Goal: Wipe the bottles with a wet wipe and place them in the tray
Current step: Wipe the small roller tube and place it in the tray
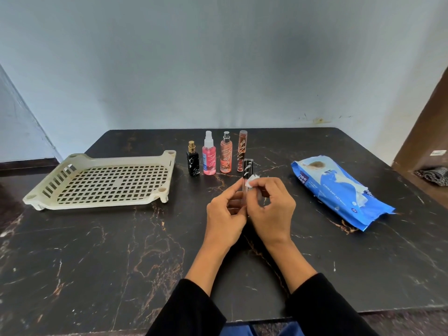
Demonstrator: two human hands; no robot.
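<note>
Slim bottle (247,170) between both hands, well clear of tray (101,180)

Five bottles (209,154), one tray (101,181), one wipe pack (339,190), one wipe (252,181).

**Colours and patterns, placed from the tray**

Tray (101,180): cream, square-grid perforations. Table (97,251): black marble, rust and white veins. Right of tray: black bottle (193,163), gold cap; pink bottle (209,161), clear sprayer; orange bottle (226,158); amber tube (241,151). Far right: blue wipes pack (339,190).
</note>
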